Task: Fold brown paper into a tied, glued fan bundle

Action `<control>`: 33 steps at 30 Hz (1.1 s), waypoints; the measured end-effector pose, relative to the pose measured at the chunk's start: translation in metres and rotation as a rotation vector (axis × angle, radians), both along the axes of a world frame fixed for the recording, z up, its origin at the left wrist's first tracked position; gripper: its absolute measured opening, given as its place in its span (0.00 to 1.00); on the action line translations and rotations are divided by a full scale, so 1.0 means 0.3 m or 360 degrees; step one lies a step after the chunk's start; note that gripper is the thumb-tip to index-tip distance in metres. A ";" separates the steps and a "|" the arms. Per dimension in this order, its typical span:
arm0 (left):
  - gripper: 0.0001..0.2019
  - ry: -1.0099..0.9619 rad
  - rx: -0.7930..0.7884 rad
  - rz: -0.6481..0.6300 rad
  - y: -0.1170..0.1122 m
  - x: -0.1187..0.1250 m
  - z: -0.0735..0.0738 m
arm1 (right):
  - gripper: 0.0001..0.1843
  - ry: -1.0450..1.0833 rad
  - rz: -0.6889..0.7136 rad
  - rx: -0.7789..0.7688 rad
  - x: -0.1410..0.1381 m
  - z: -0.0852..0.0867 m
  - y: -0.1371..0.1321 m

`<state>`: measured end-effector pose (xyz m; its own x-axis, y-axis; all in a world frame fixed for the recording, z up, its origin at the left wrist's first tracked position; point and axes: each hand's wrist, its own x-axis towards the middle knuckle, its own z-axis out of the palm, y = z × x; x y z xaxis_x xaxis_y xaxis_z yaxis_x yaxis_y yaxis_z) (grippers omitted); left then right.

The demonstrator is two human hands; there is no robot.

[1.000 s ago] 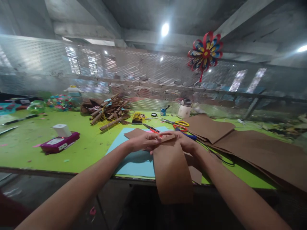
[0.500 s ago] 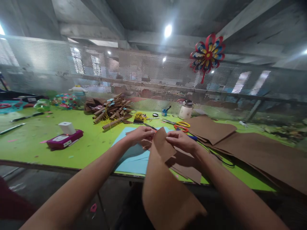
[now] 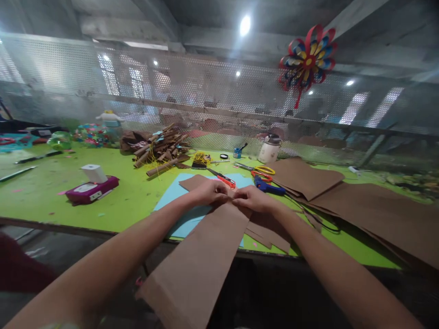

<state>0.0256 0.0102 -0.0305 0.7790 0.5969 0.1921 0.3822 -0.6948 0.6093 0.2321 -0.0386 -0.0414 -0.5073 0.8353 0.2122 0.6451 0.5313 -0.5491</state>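
A long strip of brown paper (image 3: 206, 256) runs from the table edge down toward me. Its far end is pinched between the fingertips of my left hand (image 3: 213, 192) and my right hand (image 3: 253, 199), which sit close together. Beneath lie light blue sheets (image 3: 171, 197) and another brown paper piece (image 3: 194, 181) left of my fingers. Just beyond my hands rests a cutter with an orange-red handle (image 3: 226, 181). A blue glue gun (image 3: 269, 186) lies right of it, its cord running to the right. Smaller brown paper pieces (image 3: 269, 230) are partly under my right forearm.
Large brown sheets (image 3: 370, 214) cover the right of the green table (image 3: 130, 196). Scissors (image 3: 262, 169), a white bottle (image 3: 269, 148) and a blue jar (image 3: 237, 152) stand or lie behind. Rolled brown paper sticks (image 3: 161, 153) are piled at back left; a purple box (image 3: 92, 189) sits left.
The brown strip has flattened and turned, its near end swinging left. Both hands have brought their fingertips closer together and lower onto its far end. The view has shifted slightly.
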 end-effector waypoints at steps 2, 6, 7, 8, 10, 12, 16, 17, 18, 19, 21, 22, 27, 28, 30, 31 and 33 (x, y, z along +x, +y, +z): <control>0.06 0.0017 0.0050 0.0026 -0.001 0.000 0.002 | 0.10 -0.0048 -0.0049 0.0042 0.007 -0.009 0.005; 0.09 0.0052 0.0009 0.0076 -0.006 -0.006 0.006 | 0.09 -0.0063 -0.0099 0.0111 0.027 -0.016 0.007; 0.09 0.0072 -0.0017 0.0079 -0.005 -0.008 0.006 | 0.09 -0.0061 -0.0098 0.0122 0.031 -0.016 0.007; 0.09 0.0097 -0.0038 0.0076 -0.003 -0.010 0.005 | 0.08 -0.0063 -0.0098 0.0125 0.032 -0.015 0.006; 0.09 0.0152 -0.0045 0.0042 0.003 -0.011 0.002 | 0.08 -0.0076 -0.0103 0.0125 0.030 -0.015 0.005; 0.10 0.0176 0.0006 -0.0032 0.009 -0.007 -0.004 | 0.07 -0.0115 -0.0093 0.0147 0.022 -0.016 0.005; 0.11 0.0145 0.0208 -0.0115 0.015 0.014 -0.018 | 0.06 -0.0223 -0.0031 0.0278 0.002 -0.020 0.008; 0.11 0.0152 0.0256 -0.0102 0.014 0.019 -0.022 | 0.06 -0.0251 -0.0035 0.0311 -0.001 -0.020 0.008; 0.10 0.0164 0.0301 -0.0086 0.014 0.022 -0.025 | 0.05 -0.0278 -0.0047 0.0336 -0.004 -0.021 0.008; 0.09 0.0173 0.0341 -0.0072 0.013 0.024 -0.028 | 0.05 -0.0301 -0.0063 0.0350 -0.006 -0.021 0.007; 0.09 0.0179 0.0394 -0.0073 0.011 0.024 -0.032 | 0.04 -0.0330 -0.0093 0.0349 -0.005 -0.019 0.004; 0.09 0.0178 0.0406 -0.0078 0.011 0.022 -0.034 | 0.04 -0.0338 -0.0101 0.0335 -0.003 -0.018 0.003; 0.09 0.0170 0.0348 -0.0041 0.025 0.005 -0.048 | 0.03 -0.0402 -0.0143 0.0197 0.022 -0.010 -0.004; 0.09 0.0177 0.0344 -0.0039 0.030 0.002 -0.052 | 0.03 -0.0414 -0.0149 0.0189 0.026 -0.007 -0.007; 0.07 0.0196 0.0370 -0.0035 0.040 -0.002 -0.058 | 0.03 -0.0443 -0.0156 0.0194 0.030 0.001 -0.017; 0.06 0.0203 0.0394 -0.0029 0.043 -0.003 -0.060 | 0.03 -0.0461 -0.0164 0.0196 0.031 0.005 -0.023; 0.07 0.0210 0.0429 -0.0030 0.043 -0.006 -0.055 | 0.03 -0.0505 -0.0181 0.0184 0.030 0.015 -0.036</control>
<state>0.0239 0.0232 -0.0471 0.8180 0.5235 0.2381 0.4314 -0.8323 0.3480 0.2413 -0.0492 -0.0369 -0.4682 0.8699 0.1553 0.8326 0.4932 -0.2521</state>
